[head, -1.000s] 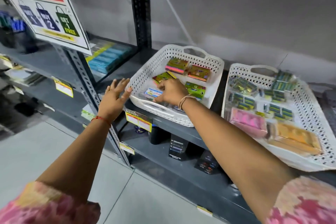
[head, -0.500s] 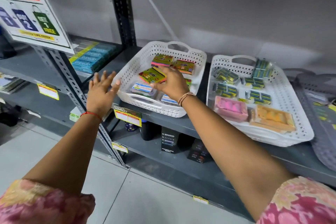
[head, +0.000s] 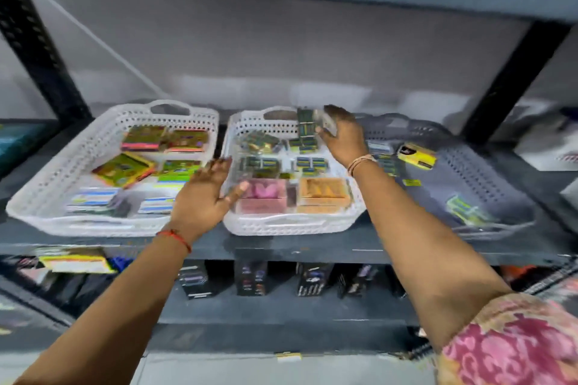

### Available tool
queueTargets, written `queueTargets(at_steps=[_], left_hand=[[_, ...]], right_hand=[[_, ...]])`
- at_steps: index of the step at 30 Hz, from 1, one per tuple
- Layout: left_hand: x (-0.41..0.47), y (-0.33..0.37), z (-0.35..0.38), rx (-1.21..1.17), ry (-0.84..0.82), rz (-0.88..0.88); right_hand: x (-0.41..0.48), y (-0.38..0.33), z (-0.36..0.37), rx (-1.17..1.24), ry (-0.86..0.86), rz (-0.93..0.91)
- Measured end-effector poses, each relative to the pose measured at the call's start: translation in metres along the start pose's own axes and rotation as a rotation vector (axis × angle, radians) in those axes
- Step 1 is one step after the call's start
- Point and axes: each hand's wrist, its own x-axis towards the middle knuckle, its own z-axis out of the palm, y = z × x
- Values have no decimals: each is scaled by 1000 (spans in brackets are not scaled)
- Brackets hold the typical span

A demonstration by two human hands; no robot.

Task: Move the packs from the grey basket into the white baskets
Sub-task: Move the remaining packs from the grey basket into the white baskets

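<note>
Head view: three baskets in a row on one grey shelf [head: 281,247]. Left white basket [head: 56,184] full of bright flat packs. Middle white basket [head: 291,225] full of small green packs, plus a pink box [head: 264,197] and an orange box [head: 323,194]. Grey basket [head: 488,178] on the right, with a yellow pack [head: 417,156] and a few more packs left inside. Right hand [head: 342,134] up over the back corner of the middle basket, fingers closed around a small green pack [head: 306,125]. Left hand [head: 206,194] open and flat, holding nothing, near the gap between the two white baskets; touching a rim or not, hard to tell in the blur. Probably the put-down step now. Best to lower the pack slowly into a bare spot among the other green ones. Lay flat, not on its edge. Let go only once down. Hold the rim steady with the open hand. Careful not to bump the neat rows. Then back to the grey basket for more.
</note>
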Motion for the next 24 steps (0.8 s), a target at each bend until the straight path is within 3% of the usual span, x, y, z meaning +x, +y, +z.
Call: queueTargets(at_steps=[5,10,16,24], left_hand=[[7,-5,15,112,-18,-68],[5,-3,16,129,4,-82],[5,-2,17,127,17,-68],[3,-3,16,124,21,-75]], right_hand=[[14,84,-20,-52,-7,163],[30,139,-16,-190,-284,340],[44,164,-6,-394,-466,293],[47,170,-9,-542,-384,226]])
